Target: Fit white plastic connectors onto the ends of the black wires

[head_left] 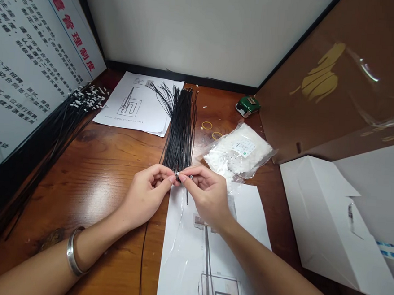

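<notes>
My left hand (pixel 146 191) and my right hand (pixel 205 193) meet fingertip to fingertip at the near end of a bundle of thin black wires (pixel 181 128) lying on the wooden table (pixel 108 168). Both hands pinch a small dark piece at a wire end, too small to name. One black wire (pixel 142 260) trails from the pinch toward me along the edge of a printed drawing sheet (pixel 189 255) under my right wrist. A metal bracelet (pixel 72 252) sits on my left wrist.
A clear bag of small white parts (pixel 240 153) lies right of the bundle. Two yellow rubber bands (pixel 207 125), a green tape measure (pixel 247 106), another drawing sheet (pixel 136 103), black wires with white tips (pixel 67 116) at left, and white boxes (pixel 330 219) at right.
</notes>
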{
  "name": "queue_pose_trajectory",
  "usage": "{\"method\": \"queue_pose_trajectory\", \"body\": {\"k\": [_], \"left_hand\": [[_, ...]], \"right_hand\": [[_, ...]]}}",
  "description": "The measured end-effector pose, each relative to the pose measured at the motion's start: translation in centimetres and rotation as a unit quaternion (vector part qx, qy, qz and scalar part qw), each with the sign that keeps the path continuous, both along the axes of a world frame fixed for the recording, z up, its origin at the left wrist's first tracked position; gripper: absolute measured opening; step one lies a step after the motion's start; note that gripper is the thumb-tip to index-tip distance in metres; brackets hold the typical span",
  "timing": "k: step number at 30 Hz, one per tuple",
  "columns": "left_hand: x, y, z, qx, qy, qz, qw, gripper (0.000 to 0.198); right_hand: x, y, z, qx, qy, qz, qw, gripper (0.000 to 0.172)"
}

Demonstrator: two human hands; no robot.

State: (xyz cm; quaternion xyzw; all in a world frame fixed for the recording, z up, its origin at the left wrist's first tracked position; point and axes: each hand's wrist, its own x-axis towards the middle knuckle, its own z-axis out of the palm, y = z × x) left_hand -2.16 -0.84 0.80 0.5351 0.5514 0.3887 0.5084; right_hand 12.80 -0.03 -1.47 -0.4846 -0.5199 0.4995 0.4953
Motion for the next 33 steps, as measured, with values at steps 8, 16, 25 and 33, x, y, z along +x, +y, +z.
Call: {"method": "queue_pose_trajectory", "body": {"k": [8,16,25,33], "left_hand": [[0.1,-0.08,0.12,-0.004,-0.019,0.002,1.0,0.009],[0.07,-0.13,0.12,-0.002,-0.013,0.001,1.0,0.012],[0.15,0.04,0.16,-0.019,-0.016,-0.009,1.0,0.014],[0.19,-0.06,-0.02,-0.02,-0.025,0.001,0.999,0.012]], "right_hand": [[-0.1,0.07,0.22,0.007,0.017,0.014,1.0,0.007],[0.01,0.04,0.06,0.01,0.014,0.013,1.0,0.007],[-0.02,0.11,0.13,-0.004,0.018,0.022,1.0,0.007],[0.05,0.12,-0.01,0.01,-0.002,0.029,1.0,0.009]]}}
